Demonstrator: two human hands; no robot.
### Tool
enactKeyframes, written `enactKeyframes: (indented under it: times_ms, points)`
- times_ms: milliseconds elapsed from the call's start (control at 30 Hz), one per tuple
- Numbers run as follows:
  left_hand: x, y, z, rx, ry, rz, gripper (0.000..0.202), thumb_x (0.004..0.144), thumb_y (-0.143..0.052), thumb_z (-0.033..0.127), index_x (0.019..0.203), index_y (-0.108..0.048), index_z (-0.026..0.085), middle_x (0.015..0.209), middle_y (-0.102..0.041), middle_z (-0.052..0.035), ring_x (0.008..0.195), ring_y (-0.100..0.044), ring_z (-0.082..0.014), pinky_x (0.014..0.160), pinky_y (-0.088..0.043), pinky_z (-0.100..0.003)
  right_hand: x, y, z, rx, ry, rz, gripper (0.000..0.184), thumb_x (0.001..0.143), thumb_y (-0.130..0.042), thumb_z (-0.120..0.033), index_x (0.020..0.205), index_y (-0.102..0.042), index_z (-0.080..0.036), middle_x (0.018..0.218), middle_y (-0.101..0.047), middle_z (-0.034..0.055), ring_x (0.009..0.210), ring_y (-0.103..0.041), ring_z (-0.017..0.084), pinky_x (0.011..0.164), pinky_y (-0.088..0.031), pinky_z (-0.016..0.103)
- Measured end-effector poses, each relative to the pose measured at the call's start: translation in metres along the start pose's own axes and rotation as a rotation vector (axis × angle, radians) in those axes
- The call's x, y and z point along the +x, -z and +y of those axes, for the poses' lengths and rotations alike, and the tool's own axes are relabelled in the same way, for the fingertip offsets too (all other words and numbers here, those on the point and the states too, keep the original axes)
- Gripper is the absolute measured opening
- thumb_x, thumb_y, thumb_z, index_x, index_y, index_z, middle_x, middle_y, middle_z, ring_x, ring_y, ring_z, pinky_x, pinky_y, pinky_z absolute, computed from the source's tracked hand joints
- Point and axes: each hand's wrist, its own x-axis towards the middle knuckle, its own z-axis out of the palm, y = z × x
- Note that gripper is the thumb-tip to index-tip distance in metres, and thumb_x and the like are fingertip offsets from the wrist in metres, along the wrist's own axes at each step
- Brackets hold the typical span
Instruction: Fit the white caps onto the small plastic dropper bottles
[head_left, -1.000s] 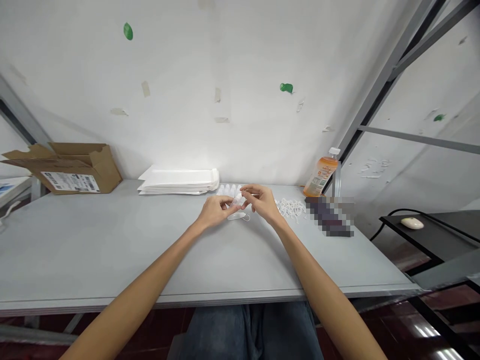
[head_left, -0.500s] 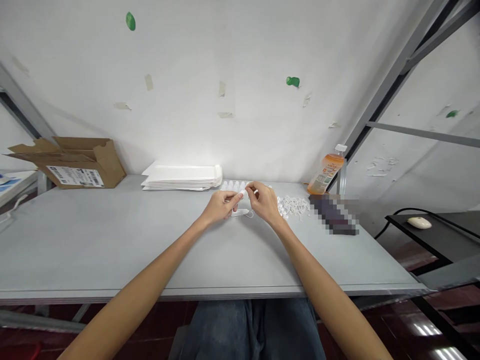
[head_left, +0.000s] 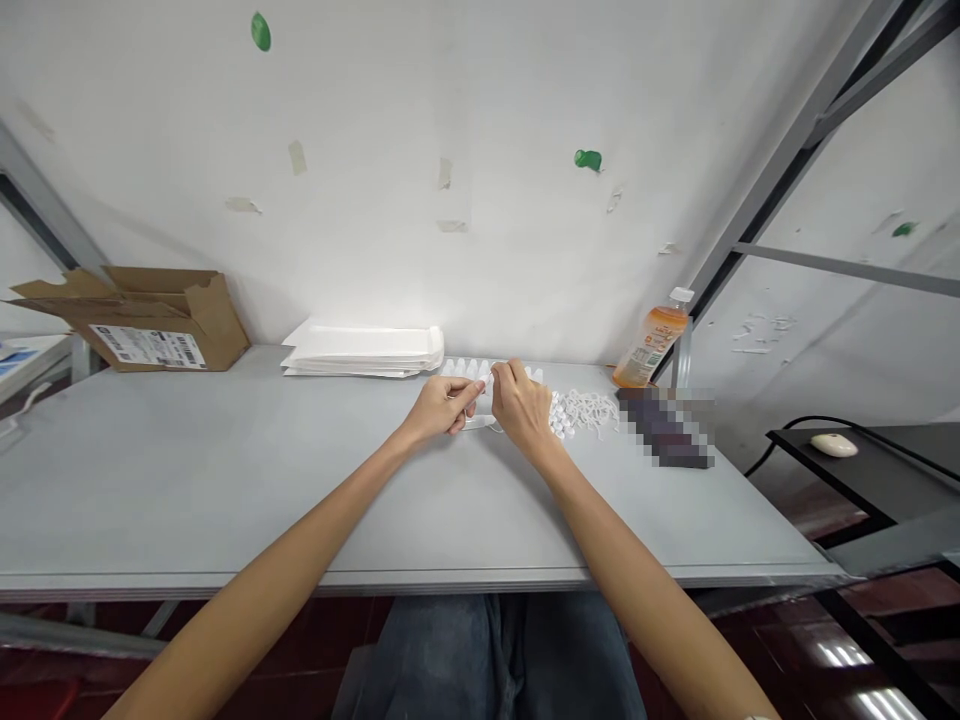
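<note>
Left grip [head_left: 439, 410] and right grip [head_left: 521, 405] are close together, their fingers pinching a small white piece [head_left: 487, 382] between them. The fingers cover most of it, so its shape is hard to make out. A thin white loop [head_left: 476, 423] lies under the left grip on the grey surface [head_left: 187, 480], mostly hidden. Compared with the earlier frame, the grips stand nearer each other and cover more of that loop.

Just behind the grips is a row of small white moulded pieces [head_left: 469, 368], partly blocked from view. Just right of the right grip lies a tangled heap of white loops [head_left: 589, 410]. Farther left, behind the grips, are a stack of white paper envelopes [head_left: 364, 350] and an open cardboard box [head_left: 150, 320] bearing a barcode label [head_left: 148, 346], its print too small to read. Farther right stand an orange drink bottle [head_left: 651, 345], its label also unreadable, and a pixelated object [head_left: 664, 428] that cannot be identified.
</note>
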Motion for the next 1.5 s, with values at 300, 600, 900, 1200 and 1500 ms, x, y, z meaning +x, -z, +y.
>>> enactKeyframes:
  times_ms: [300, 600, 900, 1200, 1500]
  points:
    - [-0.002, -0.001, 0.002, 0.01, -0.015, 0.016, 0.044, 0.082, -0.06, 0.052, 0.061, -0.053, 0.014, 0.056, -0.05, 0.0027, 0.033, -0.042, -0.004, 0.036, -0.03, -0.019, 0.004, -0.002, 0.019, 0.099, -0.187, 0.064, 0.025, 0.096, -0.036, -0.021, 0.092, -0.06, -0.016, 0.09, -0.062, 0.0069, 0.053, -0.044, 0.012, 0.051, -0.018, 0.028]
    - [0.003, 0.003, -0.002, 0.016, -0.075, 0.173, 0.045, 0.081, -0.058, 0.055, 0.097, -0.063, 0.014, 0.078, -0.061, -0.0036, 0.046, -0.051, -0.0071, 0.036, -0.034, -0.018, 0.0, 0.009, 0.013, 0.543, 0.055, -0.027, 0.018, 0.087, -0.043, -0.018, 0.072, -0.054, -0.018, 0.07, -0.058, 0.0018, 0.058, -0.047, 0.012, 0.057, -0.031, 0.024]
    - [0.0, 0.003, 0.007, -0.274, 0.011, 0.246, 0.042, 0.076, -0.066, 0.054, 0.084, -0.067, 0.013, 0.07, -0.061, -0.0032, 0.044, -0.045, -0.0058, 0.037, -0.023, -0.02, -0.005, 0.015, -0.009, 0.721, 0.107, -0.23, 0.021, 0.085, -0.043, -0.016, 0.068, -0.053, -0.017, 0.068, -0.057, 0.0005, 0.058, -0.047, 0.011, 0.059, -0.034, 0.023]
    - [0.001, 0.006, 0.009, -0.184, -0.01, 0.225, 0.039, 0.073, -0.069, 0.052, 0.075, -0.066, 0.013, 0.058, -0.047, 0.0022, 0.045, -0.035, -0.0042, 0.041, -0.021, -0.019, 0.006, 0.025, 0.012, 0.884, -0.148, -0.192, 0.023, 0.094, -0.041, -0.032, 0.095, -0.061, -0.02, 0.078, -0.065, 0.0001, 0.049, -0.054, 0.009, 0.054, -0.04, 0.023]
    - [-0.001, 0.002, 0.003, 0.115, -0.069, 0.199, 0.043, 0.073, -0.07, 0.045, 0.1, -0.074, 0.012, 0.048, -0.041, 0.0059, 0.048, -0.034, -0.0077, 0.046, -0.028, -0.021, 0.005, 0.026, 0.013, 1.152, -0.235, -0.292, 0.046, 0.085, -0.052, -0.062, 0.068, -0.05, -0.019, 0.061, -0.054, -0.0022, 0.04, -0.049, 0.008, 0.044, -0.037, 0.023]
